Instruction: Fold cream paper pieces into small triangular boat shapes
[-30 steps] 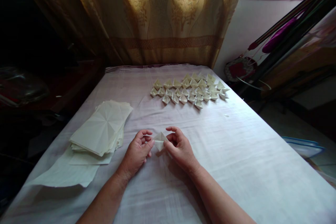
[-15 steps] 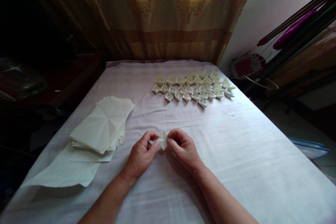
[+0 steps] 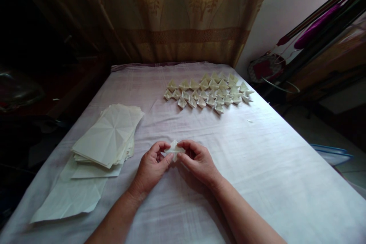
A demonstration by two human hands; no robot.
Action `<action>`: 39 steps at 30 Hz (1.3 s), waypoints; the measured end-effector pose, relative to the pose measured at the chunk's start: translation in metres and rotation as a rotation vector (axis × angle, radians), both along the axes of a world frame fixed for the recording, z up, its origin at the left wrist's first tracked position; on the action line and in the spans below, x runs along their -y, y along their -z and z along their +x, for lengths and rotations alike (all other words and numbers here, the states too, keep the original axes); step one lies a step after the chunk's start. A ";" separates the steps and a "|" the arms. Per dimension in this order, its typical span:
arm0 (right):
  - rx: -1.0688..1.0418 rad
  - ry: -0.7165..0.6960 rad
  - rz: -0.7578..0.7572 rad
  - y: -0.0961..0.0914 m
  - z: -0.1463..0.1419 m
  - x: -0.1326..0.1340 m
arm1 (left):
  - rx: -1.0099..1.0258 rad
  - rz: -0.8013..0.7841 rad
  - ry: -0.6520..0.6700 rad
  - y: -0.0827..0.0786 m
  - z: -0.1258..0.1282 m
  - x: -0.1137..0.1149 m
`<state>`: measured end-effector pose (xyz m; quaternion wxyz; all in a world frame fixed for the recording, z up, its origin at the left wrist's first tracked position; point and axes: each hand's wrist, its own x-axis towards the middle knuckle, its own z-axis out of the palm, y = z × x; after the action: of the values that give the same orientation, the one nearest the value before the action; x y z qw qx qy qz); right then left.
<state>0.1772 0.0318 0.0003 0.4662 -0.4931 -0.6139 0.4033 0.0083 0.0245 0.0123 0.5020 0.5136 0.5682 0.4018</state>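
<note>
Between my two hands is a small white folded paper piece point(image 3: 174, 151), with pointed corners. My left hand point(image 3: 152, 163) pinches its left side with thumb and index finger. On the other side, the thumb and fingers of my right hand point(image 3: 199, 161) close on its right part. My fingertips cover some of the folds. Farther back on the table stand several folded paper pieces point(image 3: 213, 84) in uneven rows, many with upright points. To the left of my left hand lies a stack of creased paper sheets point(image 3: 110, 133), fold lines radiating from the top sheet's middle.
A pale checked cloth point(image 3: 243, 183) covers the table. Loose sheets point(image 3: 71, 198) stick out under the stack towards the near left edge. A paper scrap point(image 3: 249, 121) lies right of centre. A gold curtain point(image 3: 177, 19) hangs behind; a round bag point(image 3: 265, 68) is beyond the right edge.
My right fingers and thumb have shifted on the folded paper, which now shows wider between my hands. The whole view has moved slightly; the rows and the stack stay put.
</note>
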 end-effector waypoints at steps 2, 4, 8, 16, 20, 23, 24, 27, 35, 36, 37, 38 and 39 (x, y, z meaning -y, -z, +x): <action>0.031 -0.007 0.021 -0.001 0.001 0.000 | -0.002 0.006 -0.007 0.001 0.000 0.000; 0.082 -0.021 0.065 -0.003 0.003 0.000 | -0.017 0.019 -0.007 0.001 0.000 -0.001; 0.207 -0.070 0.180 -0.007 0.008 -0.002 | -0.124 0.089 -0.005 0.002 -0.002 0.000; 0.360 -0.082 0.297 0.000 0.012 -0.003 | -0.468 0.393 0.044 0.002 -0.010 0.003; 0.411 -0.063 0.377 0.003 0.011 -0.003 | -0.538 0.567 0.055 0.001 -0.011 0.004; 0.426 -0.064 0.407 0.002 0.011 -0.003 | -0.557 0.630 0.058 0.000 -0.011 0.004; 0.428 -0.065 0.411 0.001 0.011 -0.003 | -0.558 0.636 0.058 -0.001 -0.011 0.003; 0.431 -0.055 0.430 0.000 0.011 -0.002 | -0.546 0.630 0.047 -0.002 -0.011 0.003; 0.445 -0.003 0.518 -0.002 0.009 -0.002 | -0.509 0.620 0.049 -0.004 -0.010 0.002; 0.454 0.007 0.542 -0.002 0.009 -0.002 | -0.521 0.644 0.052 -0.004 -0.010 0.001; 0.466 0.018 0.567 -0.002 0.009 -0.002 | -0.535 0.674 0.054 -0.004 -0.011 0.001; 0.479 0.029 0.589 -0.002 0.009 -0.003 | -0.553 0.707 0.056 -0.003 -0.012 0.001; 0.493 0.040 0.606 -0.002 0.009 -0.003 | -0.573 0.738 0.060 -0.002 -0.013 0.001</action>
<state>0.1864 0.0346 0.0025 0.4369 -0.4270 -0.7891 0.0640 -0.0045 0.0237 0.0141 0.1199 0.7644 0.4878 0.4042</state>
